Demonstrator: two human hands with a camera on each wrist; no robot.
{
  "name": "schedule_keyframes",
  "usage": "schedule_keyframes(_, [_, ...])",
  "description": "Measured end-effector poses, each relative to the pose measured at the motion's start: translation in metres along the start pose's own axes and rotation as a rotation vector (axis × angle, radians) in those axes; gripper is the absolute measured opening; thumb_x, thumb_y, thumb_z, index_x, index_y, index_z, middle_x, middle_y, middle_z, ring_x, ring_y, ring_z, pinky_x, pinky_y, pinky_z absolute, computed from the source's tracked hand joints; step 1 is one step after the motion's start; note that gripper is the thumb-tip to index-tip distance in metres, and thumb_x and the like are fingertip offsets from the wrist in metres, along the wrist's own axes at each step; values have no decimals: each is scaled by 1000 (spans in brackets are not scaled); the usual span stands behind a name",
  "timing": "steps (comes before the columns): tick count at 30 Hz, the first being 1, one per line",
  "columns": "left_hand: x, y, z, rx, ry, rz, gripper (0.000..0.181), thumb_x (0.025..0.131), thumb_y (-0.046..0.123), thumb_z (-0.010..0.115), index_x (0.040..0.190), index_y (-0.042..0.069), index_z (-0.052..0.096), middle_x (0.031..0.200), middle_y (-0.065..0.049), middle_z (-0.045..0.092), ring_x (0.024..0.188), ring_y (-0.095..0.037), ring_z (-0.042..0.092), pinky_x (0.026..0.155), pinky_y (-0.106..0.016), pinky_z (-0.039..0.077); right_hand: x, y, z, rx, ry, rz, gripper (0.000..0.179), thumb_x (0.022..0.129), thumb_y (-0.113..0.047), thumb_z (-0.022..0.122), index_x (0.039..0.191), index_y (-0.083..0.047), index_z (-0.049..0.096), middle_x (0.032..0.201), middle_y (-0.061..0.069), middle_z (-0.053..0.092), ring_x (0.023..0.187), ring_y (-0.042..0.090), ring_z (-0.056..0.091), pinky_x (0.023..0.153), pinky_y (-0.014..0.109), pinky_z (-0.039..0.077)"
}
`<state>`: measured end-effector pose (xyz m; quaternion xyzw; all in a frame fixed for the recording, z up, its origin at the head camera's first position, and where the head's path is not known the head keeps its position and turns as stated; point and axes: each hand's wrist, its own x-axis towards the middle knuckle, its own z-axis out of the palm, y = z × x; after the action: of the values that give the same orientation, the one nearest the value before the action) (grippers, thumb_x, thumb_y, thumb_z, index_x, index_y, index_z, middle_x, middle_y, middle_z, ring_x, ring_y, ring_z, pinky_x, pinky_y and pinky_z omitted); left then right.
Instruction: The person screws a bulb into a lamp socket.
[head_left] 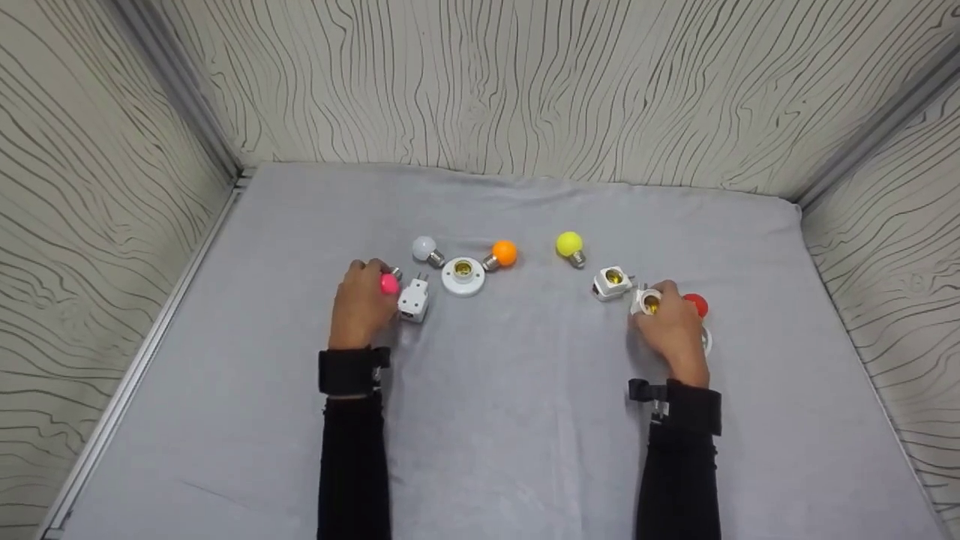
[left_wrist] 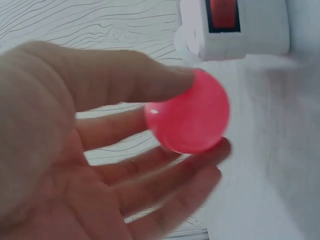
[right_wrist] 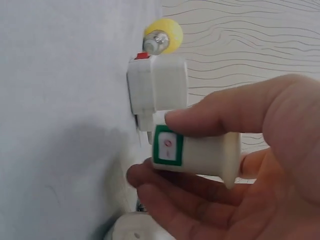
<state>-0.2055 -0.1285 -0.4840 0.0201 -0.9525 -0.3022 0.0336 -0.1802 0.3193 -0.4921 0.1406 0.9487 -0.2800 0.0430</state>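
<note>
My left hand (head_left: 358,306) pinches a pink light bulb (head_left: 389,283) between thumb and fingers, and its round globe (left_wrist: 192,115) faces the left wrist camera. Just right of that hand stands a white plug-in socket (head_left: 413,300), whose red switch (left_wrist: 223,13) shows up close. On the other side, my right hand (head_left: 673,330) grips a second white plug-in bulb socket (right_wrist: 200,155) with a green-framed switch (right_wrist: 168,145). Its brass-coloured inside faces up in the head view. Beside the right hand lie a red bulb (head_left: 697,304) and a partly hidden round white base (head_left: 707,342).
A round white bulb holder (head_left: 463,286) sits mid-table between a white bulb (head_left: 424,248) and an orange bulb (head_left: 505,253). Farther right are a yellow bulb (head_left: 569,244) and another plug-in socket (head_left: 609,286). Patterned panels (head_left: 480,90) enclose the grey cloth (head_left: 495,420).
</note>
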Motion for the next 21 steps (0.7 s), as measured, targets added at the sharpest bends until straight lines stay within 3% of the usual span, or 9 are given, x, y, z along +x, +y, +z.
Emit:
schedule_keyframes(3, [1,2,1,-70,59,62,34,96,13,72,126,-4,68,123,-28,65,111,-46,70,100,-57,60,0,1,0,48,89,-33,54,91,-15,61,142,-1,51,125,29,65,106,38,62,78,37,47])
schedule_keyframes(8, [1,7,4,-209,160,170,37,91,5,75,127,-1,70,123,-23,65,116,-39,68,104,-52,60,-3,-1,2,171,254,-78,46,92,-10,65,136,3,58,129,31,62,124,45,58,105,55,46])
schedule_keyframes(10, [1,10,6,-266,188,209,38,89,2,76,127,0,71,124,-21,66,113,-35,68,100,-48,61,-5,-3,2,236,299,-83,47,92,-9,69,136,3,59,132,30,60,128,45,56,112,57,43])
schedule_keyframes(15, [3,21,9,-388,228,318,39,91,3,78,129,3,72,125,-19,65,110,-30,69,86,-41,65,-9,-11,-1,347,438,-132,46,90,-5,75,133,5,63,130,29,57,126,45,56,113,57,44])
schedule_keyframes(18, [5,31,12,-442,242,386,39,91,3,78,130,5,72,126,-18,66,114,-28,69,85,-41,67,-11,-15,-5,371,523,-189,44,88,-2,76,130,7,66,126,30,58,121,45,59,110,57,46])
schedule_keyframes(21, [5,37,14,-474,250,443,40,91,4,78,130,6,72,127,-17,66,113,-27,70,85,-43,67,-12,-18,-8,363,577,-234,43,88,-1,76,129,8,66,121,30,61,113,41,62,101,43,50])
